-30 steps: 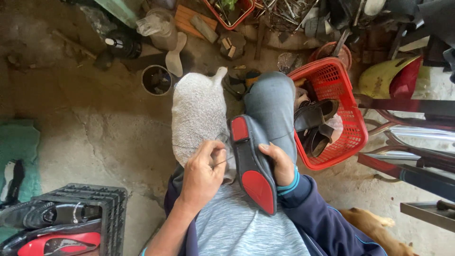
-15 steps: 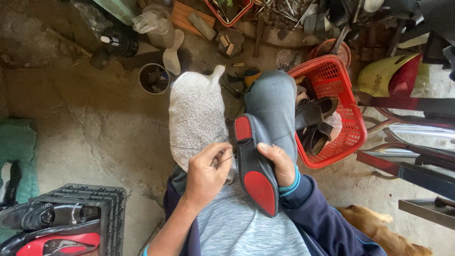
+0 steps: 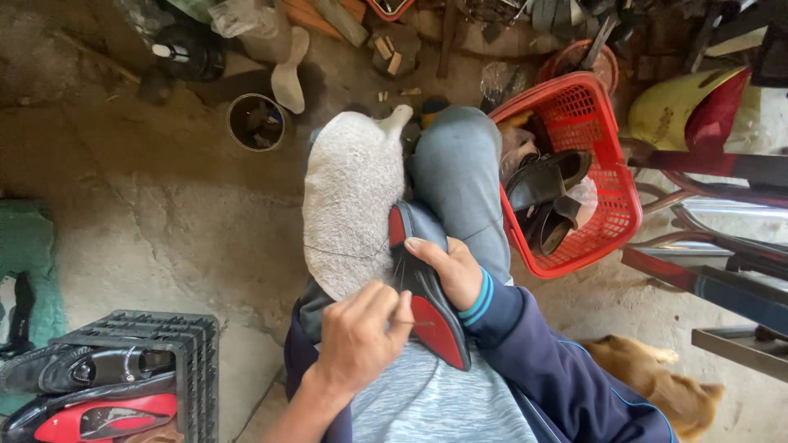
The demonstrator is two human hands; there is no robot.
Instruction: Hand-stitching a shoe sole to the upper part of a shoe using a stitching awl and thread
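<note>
— What's changed since a second ago?
— The left hand [image 3: 357, 336] has drawn back toward the body, pinching a thread.
— And the shoe [image 3: 427, 287]?
— On the lap against the cloth [image 3: 349, 201], red sole up, long axis slanting away; the right hand [image 3: 447, 267] grips it.

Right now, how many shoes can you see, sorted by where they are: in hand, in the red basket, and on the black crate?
In hand, red-soled shoe held by right hand, left hand beside: 1
In red basket, dark shoes: 2
On black crate, black shoe, red-lined shoe: 2
Total: 5
</note>
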